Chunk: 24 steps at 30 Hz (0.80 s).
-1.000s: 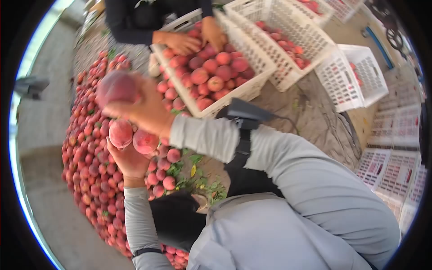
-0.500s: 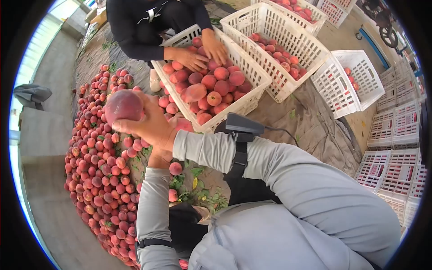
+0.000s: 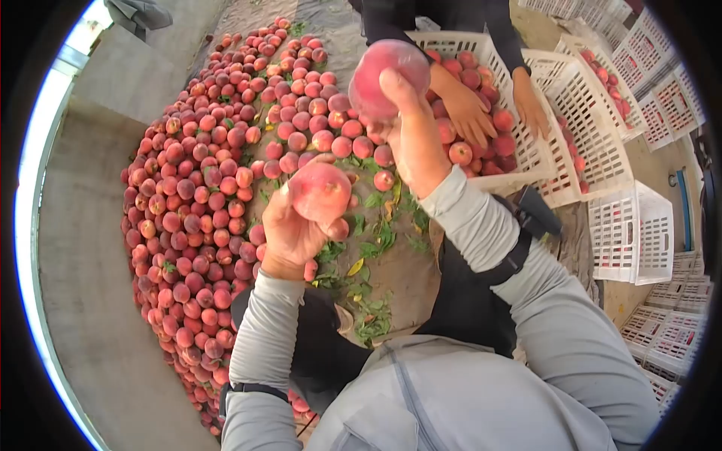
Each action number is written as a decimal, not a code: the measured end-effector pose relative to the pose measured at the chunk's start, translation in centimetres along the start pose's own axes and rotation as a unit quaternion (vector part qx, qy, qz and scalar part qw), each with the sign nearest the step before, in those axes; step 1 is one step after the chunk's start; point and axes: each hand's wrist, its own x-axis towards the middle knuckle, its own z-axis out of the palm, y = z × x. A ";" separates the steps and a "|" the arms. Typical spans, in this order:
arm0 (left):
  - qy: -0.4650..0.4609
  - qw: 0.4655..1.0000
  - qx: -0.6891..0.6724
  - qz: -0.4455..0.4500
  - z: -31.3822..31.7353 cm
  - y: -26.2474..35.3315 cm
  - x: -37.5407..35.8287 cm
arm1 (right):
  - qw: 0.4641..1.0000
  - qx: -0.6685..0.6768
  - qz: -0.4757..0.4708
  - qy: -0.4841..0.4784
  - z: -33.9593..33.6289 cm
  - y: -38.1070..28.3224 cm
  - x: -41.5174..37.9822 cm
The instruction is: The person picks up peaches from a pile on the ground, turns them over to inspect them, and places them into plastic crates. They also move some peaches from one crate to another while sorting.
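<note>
My left hand (image 3: 289, 237) is closed round a peach (image 3: 322, 193), held up in front of me over the leafy ground. Farther forward and to the right, my right hand (image 3: 417, 146) grips another large red peach (image 3: 387, 79), its thumb on the near side. Behind that raised fruit stands a white slatted crate (image 3: 519, 161) holding many peaches (image 3: 500, 143). A large heap of peaches (image 3: 192, 218) spreads over the ground on the left, beyond my left hand.
Across from me a co-worker in dark sleeves has one hand (image 3: 470, 113) on the crate's peaches and another hand (image 3: 530, 105) at its side. More white crates (image 3: 632, 233) stand at the right. Green leaves (image 3: 376, 240) litter the ground cloth. A concrete wall (image 3: 83, 225) borders the heap.
My view has swung left. My hands, close together before, are now apart, and a peach shows in each. The co-worker's hands have moved apart.
</note>
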 end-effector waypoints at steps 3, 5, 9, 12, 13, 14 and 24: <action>0.012 0.998 0.052 0.017 0.8 0.5 -0.5 | 0.999 -0.021 -0.023 0.016 0.4 0.8 0.3; 0.017 0.999 0.019 0.024 1.5 0.5 -1.0 | 1.000 -0.017 -0.001 0.009 0.4 1.3 0.4; 0.013 0.996 -0.048 0.078 1.1 1.1 -1.3 | 1.000 -0.009 0.010 0.005 1.3 1.6 0.2; 0.037 0.995 -0.058 0.067 0.4 1.6 -1.9 | 1.000 -0.017 0.016 -0.019 1.3 1.7 -0.1; 0.033 0.997 -0.036 0.067 0.4 1.6 -2.1 | 0.999 -0.012 0.022 -0.031 1.4 1.6 -0.1; 0.029 0.997 -0.014 0.068 0.4 1.6 -2.3 | 0.999 -0.017 0.022 -0.031 1.4 1.6 -0.1; 0.084 0.978 0.152 0.117 1.1 1.3 -2.7 | 0.993 -0.068 0.080 -0.049 1.3 3.0 0.2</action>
